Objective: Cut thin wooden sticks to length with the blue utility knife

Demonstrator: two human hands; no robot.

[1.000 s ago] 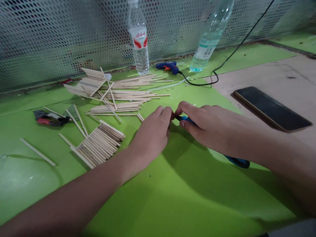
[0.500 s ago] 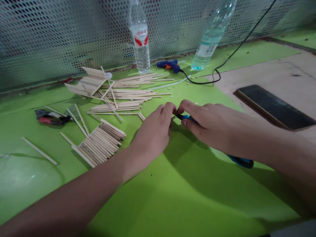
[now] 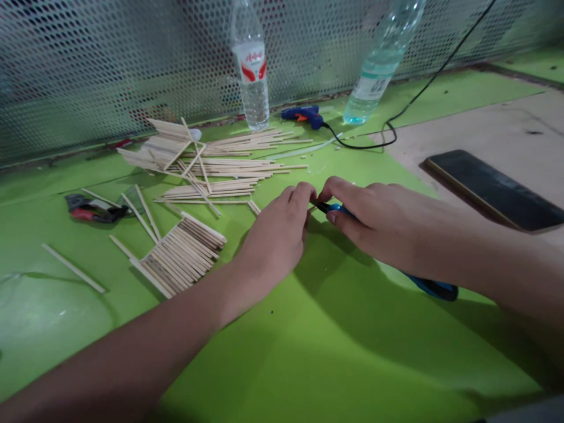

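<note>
My left hand (image 3: 277,235) is closed, fingertips pinched on a thin wooden stick (image 3: 312,209); only a short bit of it shows by the fingers. In my right hand (image 3: 370,211) are blue-and-black pliers (image 3: 434,288), their dark tip meeting the stick close to my left fingertips. My palm hides most of the pliers, so their jaws are hard to make out. Left of my left forearm lies a small panel of wooden sticks (image 3: 180,255) set side by side. Loose wooden sticks (image 3: 211,189) are piled beyond my left hand.
A larger stick structure (image 3: 163,147) rests at the back left. Red-and-black cutters (image 3: 94,208) lie at the left. Along the mesh screen (image 3: 132,70) stand a clear bottle (image 3: 255,88) and a greenish bottle (image 3: 374,76), with a blue glue gun (image 3: 304,114) between. A phone (image 3: 493,188) lies right.
Both hands keep nearly the same pose, with the pliers still at the stick. The whole view has shifted very slightly.
</note>
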